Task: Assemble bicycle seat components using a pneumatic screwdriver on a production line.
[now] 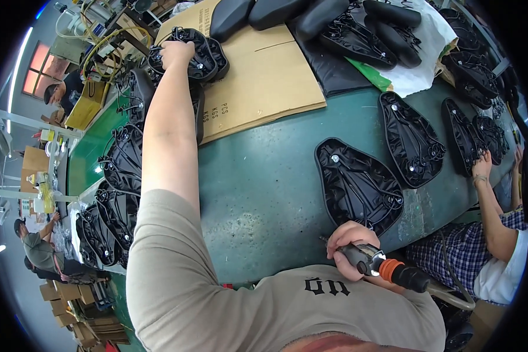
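My left arm stretches far forward to the upper left. My left hand (pixel 177 54) is closed on a black saddle (pixel 202 58) that lies underside up in a stack on the cardboard; its fingertips are partly hidden. Close to my chest, my right hand (pixel 351 246) is wrapped round a power screwdriver (pixel 366 259) with an orange ring and a black end. Just beyond that hand a saddle (pixel 358 188) rests underside up on the green table (pixel 258 193), showing its metal rails and folded black cover. Another upturned saddle (pixel 412 141) lies to its right.
Flat cardboard (pixel 264 88) covers the far part of the table, with black saddles along its back edge. More saddles (pixel 120 158) line the left side. At the right a co-worker's hand (pixel 482 164) touches a saddle (pixel 462 135). A hose (pixel 452 296) runs near the screwdriver.
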The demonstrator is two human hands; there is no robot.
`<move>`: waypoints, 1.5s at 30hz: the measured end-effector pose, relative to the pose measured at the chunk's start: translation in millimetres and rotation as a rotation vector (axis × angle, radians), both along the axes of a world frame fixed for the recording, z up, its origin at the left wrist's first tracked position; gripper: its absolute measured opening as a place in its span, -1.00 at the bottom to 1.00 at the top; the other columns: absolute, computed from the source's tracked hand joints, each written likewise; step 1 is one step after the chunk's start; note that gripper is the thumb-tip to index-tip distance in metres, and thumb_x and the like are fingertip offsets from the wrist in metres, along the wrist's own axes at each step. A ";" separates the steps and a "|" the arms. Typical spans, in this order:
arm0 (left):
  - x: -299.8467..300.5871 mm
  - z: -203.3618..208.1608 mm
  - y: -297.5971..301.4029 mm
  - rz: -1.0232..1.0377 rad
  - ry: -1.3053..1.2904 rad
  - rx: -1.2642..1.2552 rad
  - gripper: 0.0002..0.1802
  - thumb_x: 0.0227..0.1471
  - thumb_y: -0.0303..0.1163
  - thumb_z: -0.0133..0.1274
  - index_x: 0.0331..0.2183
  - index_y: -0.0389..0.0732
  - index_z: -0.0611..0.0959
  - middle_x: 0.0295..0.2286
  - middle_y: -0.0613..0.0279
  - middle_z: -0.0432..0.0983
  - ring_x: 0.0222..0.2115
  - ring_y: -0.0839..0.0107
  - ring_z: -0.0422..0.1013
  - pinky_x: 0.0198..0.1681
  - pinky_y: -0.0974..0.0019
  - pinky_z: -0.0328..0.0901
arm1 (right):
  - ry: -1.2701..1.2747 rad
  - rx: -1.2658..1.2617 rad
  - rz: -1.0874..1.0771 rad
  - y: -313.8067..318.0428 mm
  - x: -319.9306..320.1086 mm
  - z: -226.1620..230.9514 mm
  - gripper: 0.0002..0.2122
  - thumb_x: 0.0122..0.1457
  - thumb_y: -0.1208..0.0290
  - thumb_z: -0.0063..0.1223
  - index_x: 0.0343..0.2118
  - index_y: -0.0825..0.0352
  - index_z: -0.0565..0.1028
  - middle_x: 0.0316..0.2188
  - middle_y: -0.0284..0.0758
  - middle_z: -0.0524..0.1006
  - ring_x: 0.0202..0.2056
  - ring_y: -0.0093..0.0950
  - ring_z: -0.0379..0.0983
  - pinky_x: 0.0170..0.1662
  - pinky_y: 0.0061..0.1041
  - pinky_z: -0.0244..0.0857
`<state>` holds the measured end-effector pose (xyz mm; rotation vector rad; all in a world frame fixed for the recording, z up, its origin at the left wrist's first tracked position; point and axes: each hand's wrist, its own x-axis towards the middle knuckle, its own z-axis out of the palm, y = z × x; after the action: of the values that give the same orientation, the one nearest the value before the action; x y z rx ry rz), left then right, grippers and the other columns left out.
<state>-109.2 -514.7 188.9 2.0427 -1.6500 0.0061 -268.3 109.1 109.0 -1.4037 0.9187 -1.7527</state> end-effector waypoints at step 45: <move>7.1 -125.1 480.1 -1.066 0.766 0.975 -0.56 0.17 -0.32 0.05 -0.07 -0.48 0.43 -0.39 0.01 0.59 -0.50 0.28 0.57 -0.45 0.21 0.46 | 0.127 -0.235 -0.063 16.7 -20.4 145.3 -0.62 0.25 0.40 0.13 0.05 0.39 0.30 -0.26 -0.10 0.43 -0.50 -0.46 0.43 -0.33 -0.34 0.44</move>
<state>-102.1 -34.6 63.8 1.0235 -2.0855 -1.9453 -288.6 125.7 254.3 -1.6683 0.8524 -1.8844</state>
